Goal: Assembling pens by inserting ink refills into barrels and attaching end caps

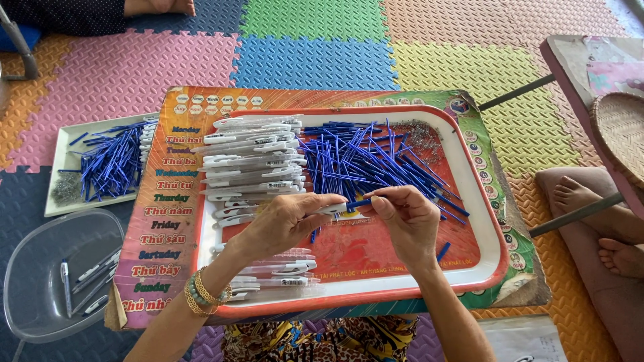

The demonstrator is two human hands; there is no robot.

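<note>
Left hand [285,221] clamped around a white pen barrel [333,209], frame centre. Right hand [406,218] pinched shut on a blue refill [357,204], its tip meeting the barrel's open end. Both hands hover over a red-rimmed white tray [493,248] in mid frame.

On the tray: stack of white pen barrels [251,157] at left, more of them lower left under the left wrist; heap of loose blue refills [355,157] at centre top; small pile of metal springs [421,137] upper right of the heap. One stray blue piece [443,251] lies on the tray right of the right hand.

Tray sits on a low table [157,201] with a printed top: column of coloured day-name labels down its left edge, round white labels along the top left and right edges.

Left of frame: white rectangular tray [64,151] with blue refills and some springs. Lower left: clear plastic tub [40,281] with a few finished pens [90,278]. Floor is coloured foam mats [315,60]. Another person's bare feet [597,221] at right edge; woven basket [620,131] upper right.
</note>
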